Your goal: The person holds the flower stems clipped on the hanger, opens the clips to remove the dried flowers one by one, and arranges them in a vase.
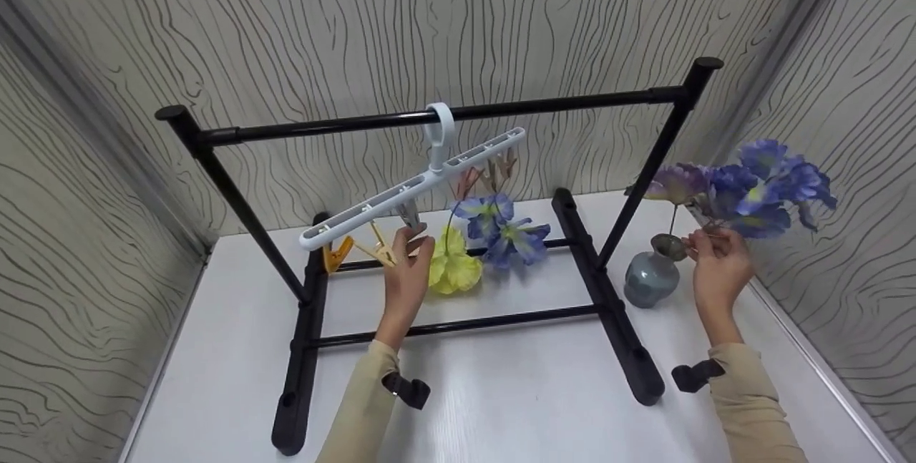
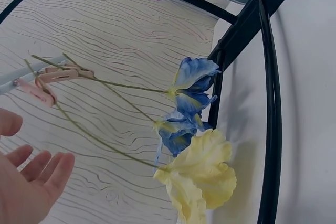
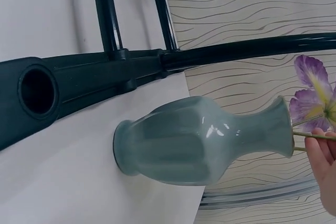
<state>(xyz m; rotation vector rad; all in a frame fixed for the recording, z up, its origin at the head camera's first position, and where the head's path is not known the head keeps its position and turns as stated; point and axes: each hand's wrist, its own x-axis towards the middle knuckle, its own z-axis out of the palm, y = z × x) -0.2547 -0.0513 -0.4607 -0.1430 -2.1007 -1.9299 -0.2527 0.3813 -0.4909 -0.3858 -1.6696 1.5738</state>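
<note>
A pale blue hanger hangs by its hook with several clothespins along its bar. My left hand is raised beneath it, fingertips close to a grey clothespin; whether they touch is unclear. In the left wrist view that hand's fingers look relaxed, with a gap to the thumb. Pink clothespins hold the stems of blue flowers and a yellow flower, heads down. At the right, my right hand pinches a green flower stem at the mouth of a grey-green vase.
The black rack stands on a white table, its feet spread left and right. Orange and yellow clothespins hang at the hanger's left end. Blue flowers and a purple flower rise above the vase.
</note>
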